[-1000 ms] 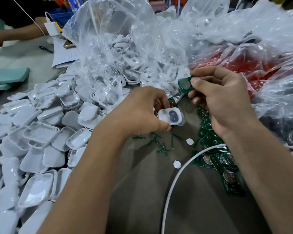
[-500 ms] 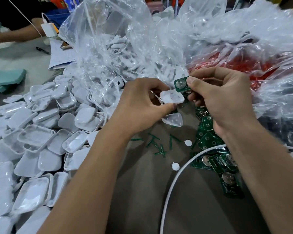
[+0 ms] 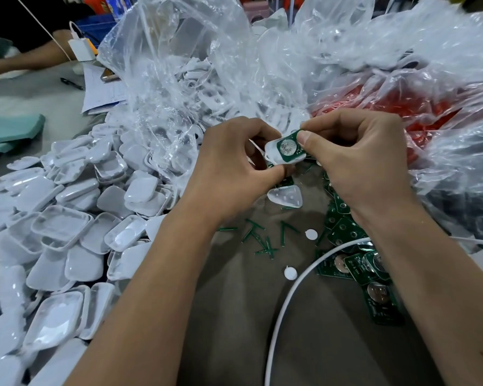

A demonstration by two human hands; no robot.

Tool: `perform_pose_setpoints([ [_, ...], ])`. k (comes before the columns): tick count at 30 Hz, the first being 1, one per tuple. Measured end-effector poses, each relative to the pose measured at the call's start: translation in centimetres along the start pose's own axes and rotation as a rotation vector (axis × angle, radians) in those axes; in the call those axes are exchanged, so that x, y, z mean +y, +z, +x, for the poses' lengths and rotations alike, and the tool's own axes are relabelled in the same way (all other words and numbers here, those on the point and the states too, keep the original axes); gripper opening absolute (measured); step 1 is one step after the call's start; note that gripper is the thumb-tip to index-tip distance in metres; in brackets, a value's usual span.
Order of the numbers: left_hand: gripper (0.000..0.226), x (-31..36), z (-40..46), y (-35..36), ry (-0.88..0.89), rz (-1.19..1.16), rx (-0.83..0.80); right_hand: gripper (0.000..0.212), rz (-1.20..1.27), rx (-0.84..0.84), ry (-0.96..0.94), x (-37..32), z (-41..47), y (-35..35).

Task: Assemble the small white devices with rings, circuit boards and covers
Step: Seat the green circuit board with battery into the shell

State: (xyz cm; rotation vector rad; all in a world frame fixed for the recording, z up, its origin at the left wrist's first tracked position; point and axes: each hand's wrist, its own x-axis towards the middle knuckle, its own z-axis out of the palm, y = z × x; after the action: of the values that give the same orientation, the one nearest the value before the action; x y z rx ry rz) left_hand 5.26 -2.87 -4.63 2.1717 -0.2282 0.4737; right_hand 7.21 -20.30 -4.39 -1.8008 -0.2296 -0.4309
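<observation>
Hands have met: left hand (image 3: 229,168) now pinches one white shell (image 3: 273,153) above the worktop's middle, and right hand (image 3: 357,160) presses one green circuit board (image 3: 289,147) into it, previously apart.

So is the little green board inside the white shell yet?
Going in: the green board lies on the white shell, pinched by the right hand. Whether it is fully seated, I cannot tell.

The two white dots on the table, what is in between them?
In the head view, only bare brown table lies between the upper white dot and the lower white dot. The white cable passes just beside them.
</observation>
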Motion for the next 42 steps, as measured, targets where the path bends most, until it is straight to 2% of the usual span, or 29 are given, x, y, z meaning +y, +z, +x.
perform_pose_setpoints([
  [21, 0.027, 0.23, 0.02, -0.01, 0.017, 0.025, -0.02, 0.004, -0.121, -0.019, -0.035, -0.04, 0.02, 0.06],
  [27, 0.028, 0.22, -0.02, 0.0, 0.018, 0.019, -0.019, 0.022, -0.214, -0.06, -0.058, -0.05, -0.1, 0.2],
  [32, 0.031, 0.04, 0.03, 0.02, 0.016, 0.017, -0.044, 0.026, -0.238, -0.076, -0.03, 0.33, -0.01, 0.12],
  [39, 0.031, -0.2, -0.01, -0.3, -0.022, -0.043, -0.089, 0.012, -0.23, -0.143, -0.121, 0.35, 0.0, -0.14],
  [42, 0.032, -0.41, -0.05, -0.67, -0.037, -0.099, -0.121, 0.006, -0.198, -0.187, -0.104, 0.4, -0.02, -0.14],
])
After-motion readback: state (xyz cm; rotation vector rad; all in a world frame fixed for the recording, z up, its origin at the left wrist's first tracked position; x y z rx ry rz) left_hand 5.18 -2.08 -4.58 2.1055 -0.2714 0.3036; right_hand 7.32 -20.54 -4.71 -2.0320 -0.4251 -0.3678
